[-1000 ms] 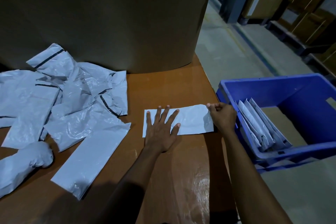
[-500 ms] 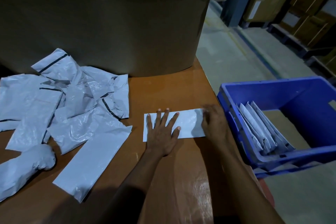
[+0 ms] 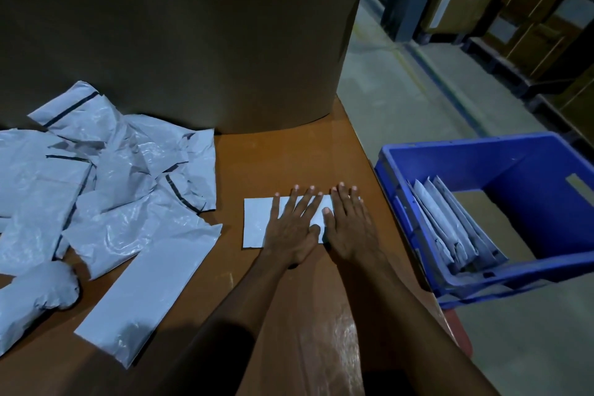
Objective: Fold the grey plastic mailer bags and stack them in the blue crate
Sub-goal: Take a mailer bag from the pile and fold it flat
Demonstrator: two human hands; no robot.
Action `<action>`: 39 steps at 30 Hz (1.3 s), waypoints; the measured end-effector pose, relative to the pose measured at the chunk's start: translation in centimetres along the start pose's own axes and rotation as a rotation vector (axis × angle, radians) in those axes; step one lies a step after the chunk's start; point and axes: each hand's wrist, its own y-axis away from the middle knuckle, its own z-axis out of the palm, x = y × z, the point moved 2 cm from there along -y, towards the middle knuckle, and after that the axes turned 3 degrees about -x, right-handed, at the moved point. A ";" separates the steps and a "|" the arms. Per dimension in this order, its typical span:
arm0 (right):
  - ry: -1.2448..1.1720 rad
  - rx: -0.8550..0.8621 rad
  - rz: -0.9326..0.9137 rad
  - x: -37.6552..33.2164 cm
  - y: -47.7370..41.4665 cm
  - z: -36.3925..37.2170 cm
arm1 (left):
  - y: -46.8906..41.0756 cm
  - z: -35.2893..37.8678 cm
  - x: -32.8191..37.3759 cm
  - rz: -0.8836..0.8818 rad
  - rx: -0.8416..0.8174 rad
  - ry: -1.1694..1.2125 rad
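A tall brown cardboard box fills the upper left of the frame and stands at the back of the glossy orange-brown worktop. At the left lies a loose heap of crumpled grey plastic mailer bags, shiny and creased, some with dark seal strips. One long flat grey mailer lies smooth below the heap.

In the centre lies a small folded grey plastic mailer bag, a neat rectangle flat on the worktop. The left hand and right hand press down on it side by side, palms flat and fingers straight and spread, covering its right part.

At the right, just off the worktop's edge, sits a blue plastic crate. Inside it, folded grey mailers stand on edge, leaning against its left wall. Beyond is a concrete floor with stacked cartons on racking at the upper right.
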 end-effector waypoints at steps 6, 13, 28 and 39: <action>0.075 0.033 -0.048 -2.4 -1.2 -1.3 | -0.1 -0.8 -1.0 -0.236 0.136 0.041; 0.076 0.142 -0.089 -1.8 -0.5 1.9 | 2.3 1.3 -2.5 -0.287 0.232 0.017; 0.084 0.067 -0.104 -2.2 -1.0 0.8 | 4.2 -0.4 -3.5 -0.329 0.228 0.110; -0.152 0.116 -0.395 -10.8 2.0 4.8 | 11.3 0.4 -5.5 -0.409 0.417 -0.101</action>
